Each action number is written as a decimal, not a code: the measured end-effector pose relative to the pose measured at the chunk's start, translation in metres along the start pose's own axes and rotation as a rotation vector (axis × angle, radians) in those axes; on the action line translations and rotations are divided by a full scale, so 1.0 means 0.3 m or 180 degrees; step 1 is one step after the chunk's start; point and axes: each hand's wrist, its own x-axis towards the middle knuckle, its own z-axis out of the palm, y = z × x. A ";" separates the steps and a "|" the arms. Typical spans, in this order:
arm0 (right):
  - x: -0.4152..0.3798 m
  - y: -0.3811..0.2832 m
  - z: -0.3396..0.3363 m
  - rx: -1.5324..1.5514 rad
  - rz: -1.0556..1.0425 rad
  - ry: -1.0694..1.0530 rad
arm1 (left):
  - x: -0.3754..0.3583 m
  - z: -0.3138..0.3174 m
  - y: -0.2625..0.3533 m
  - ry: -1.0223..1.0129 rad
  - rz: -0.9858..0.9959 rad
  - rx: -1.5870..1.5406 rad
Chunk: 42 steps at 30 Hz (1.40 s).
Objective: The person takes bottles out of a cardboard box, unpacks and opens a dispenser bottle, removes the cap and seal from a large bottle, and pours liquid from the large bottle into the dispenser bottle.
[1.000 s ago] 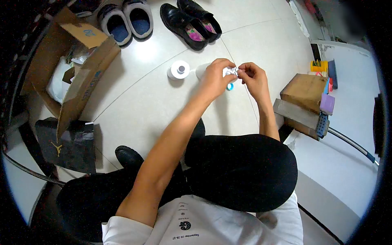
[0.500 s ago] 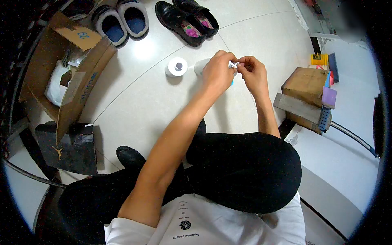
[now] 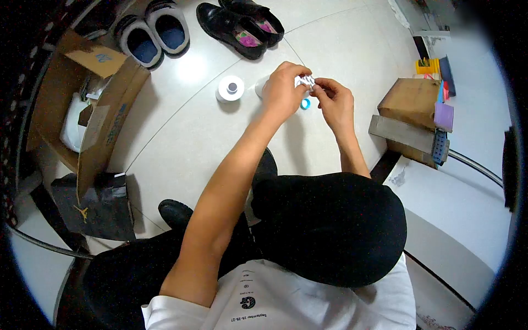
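While pinched between both, small crumpled white wad (image 3: 304, 81) at fingertips of left hand (image 3: 283, 91) and right hand (image 3: 333, 102); above floor

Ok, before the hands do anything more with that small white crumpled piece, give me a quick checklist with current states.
1. Left hand grips the white crumpled piece: ok.
2. Right hand pinches the same piece: ok.
3. What the piece is: cannot tell, too small.
4. Blue ring lies on the floor under the hands, apart from them: ok.
5. White roll stands on the floor left of the hands, untouched: ok.
6. White object behind the left hand: cannot tell, mostly hidden.
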 end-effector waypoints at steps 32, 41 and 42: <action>0.058 -0.017 0.005 -0.0422 -0.0321 -0.0003 | 0.008 -0.014 -0.004 -0.0125 0.0016 -0.0008; 0.046 -0.020 -0.018 -0.0415 -0.0065 0.0016 | 0.002 -0.002 -0.018 -0.0069 0.0007 -0.0122; 0.047 -0.024 -0.015 -0.0442 -0.0138 0.0082 | 0.002 -0.003 -0.018 -0.0072 0.0018 -0.0122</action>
